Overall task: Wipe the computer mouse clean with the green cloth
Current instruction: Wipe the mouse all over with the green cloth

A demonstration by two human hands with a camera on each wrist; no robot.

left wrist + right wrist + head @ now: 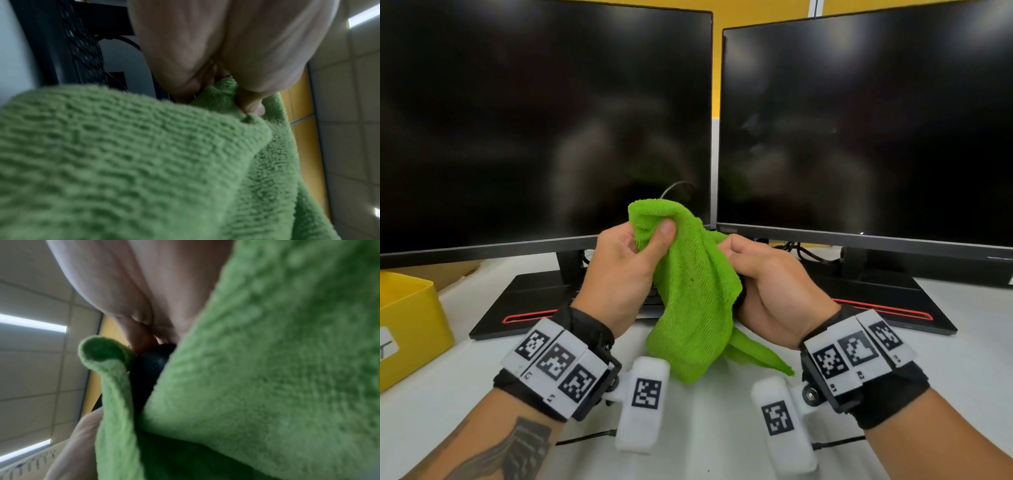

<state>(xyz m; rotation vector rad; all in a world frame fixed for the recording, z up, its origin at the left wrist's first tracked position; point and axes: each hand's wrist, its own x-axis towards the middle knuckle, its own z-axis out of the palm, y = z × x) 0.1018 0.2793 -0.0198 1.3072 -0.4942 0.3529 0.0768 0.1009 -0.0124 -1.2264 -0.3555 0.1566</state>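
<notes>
Overhead: tiled ceiling (30,369) | yellow wall (756,13) | white desk (705,445) | dark monitors (544,120)

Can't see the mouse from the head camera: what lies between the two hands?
The green cloth, pinched by the left hand; the right wrist view shows the black mouse wrapped in it, at the right hand.

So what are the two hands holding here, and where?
The left hand pinches the fuzzy green cloth near its top edge. The right hand grips a black computer mouse, mostly wrapped in that cloth.
</notes>
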